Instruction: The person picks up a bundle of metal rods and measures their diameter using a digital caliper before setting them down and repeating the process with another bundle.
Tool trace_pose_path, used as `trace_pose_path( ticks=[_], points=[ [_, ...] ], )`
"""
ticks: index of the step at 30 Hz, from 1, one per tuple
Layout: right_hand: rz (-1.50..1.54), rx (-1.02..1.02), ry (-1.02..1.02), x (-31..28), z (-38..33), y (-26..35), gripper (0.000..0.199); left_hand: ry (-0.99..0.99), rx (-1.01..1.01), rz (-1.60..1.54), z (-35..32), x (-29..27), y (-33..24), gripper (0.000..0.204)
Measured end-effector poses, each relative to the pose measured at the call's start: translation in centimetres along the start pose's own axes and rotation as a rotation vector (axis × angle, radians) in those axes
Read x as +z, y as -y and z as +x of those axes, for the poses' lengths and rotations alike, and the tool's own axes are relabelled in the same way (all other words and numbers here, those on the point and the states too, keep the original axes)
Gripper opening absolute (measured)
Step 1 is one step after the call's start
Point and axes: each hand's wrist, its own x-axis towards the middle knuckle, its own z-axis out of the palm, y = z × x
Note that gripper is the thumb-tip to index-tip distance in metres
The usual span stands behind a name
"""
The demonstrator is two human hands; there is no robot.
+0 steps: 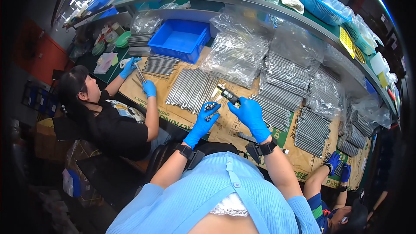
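A: What is listed at the centre?

B: Small metal pieces point(209, 106), several, shiny. They are held in the left hand point(203, 123), loosely curled, pieces showing between the fingers, over the paper-covered counter point(226, 125).

A: And opposite?

B: One dark handheld device point(229, 95), gripped in the right hand point(250, 115), fingers closed round its near end; its far end is pointed toward the left-hand rods point(190, 91). Its exact kind cannot be told.

A: What is entered as done?

B: Rods, in quantity: the left-hand group is laid side by side, as are the right-hand rods point(271, 110). Further rods are covered by clear plastic point(237, 60). Whether any group is finished cannot be told.

A: And as left?

B: The held pieces are judged not yet placed; work is judged to be midway. No remaining count can be given.

A: Outlying entries?

B: One blue bin point(180, 39), behind the rods. At far left, loose rods point(139, 73) are held by a co-worker point(117, 125); at far right, more rods are handled by another co-worker's gloved hands point(333, 163).
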Motion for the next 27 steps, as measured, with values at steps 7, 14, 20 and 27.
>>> trace_pose_path(
  ticks=[7,14,20,27],
  points=[
    [0.049,-0.042,0.037,0.3,-2.7,-0.2,0.051,0.022,-0.105,-0.014,0.9,0.4,0.5,0.055],
    [0.073,-0.004,0.08,0.3,-3.2,-0.4,0.053,-0.04,-0.081,-0.126,1.0,0.9,0.2,0.055],
    [0.024,-0.011,0.095,-0.1,-3.0,-0.5,0.056,-0.048,0.01,0.09,0.6,0.9,1.5,0.055],
    [0.0,0.026,0.053,-2.7,-1.8,-1.7,0.057,0.016,0.078,0.136,-0.3,-0.9,-0.4,0.047]
  ],
)
